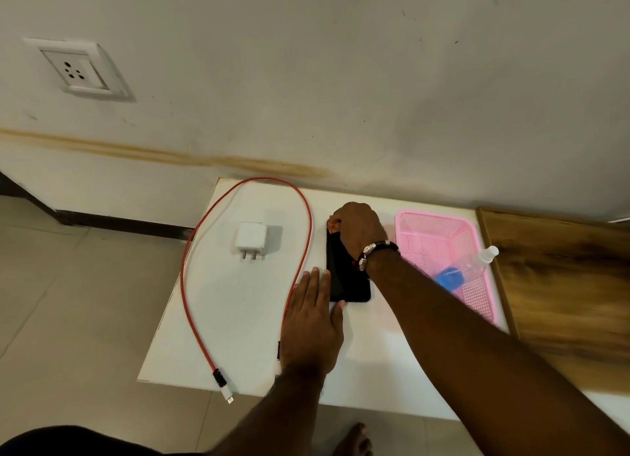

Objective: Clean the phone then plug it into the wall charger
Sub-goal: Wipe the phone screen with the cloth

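A black phone (351, 285) lies flat on a white board (238, 319). My right hand (359, 230) covers the phone's far end, its fingers curled over that edge. My left hand (313, 326) lies flat on the board, fingertips against the phone's left edge and thumb at its near corner. A white wall charger (252, 239) rests to the left, prongs toward me. A red cable (308, 223) loops around it, with one white plug (226, 392) at the board's near edge. The wall socket (76, 70) is at the upper left.
A pink basket (439, 220) on the board's right holds a clear spray bottle (477, 261) and something blue (448, 278). A wooden surface (562, 285) adjoins on the right. Tiled floor lies to the left, and a bare foot (354, 442) is below the board.
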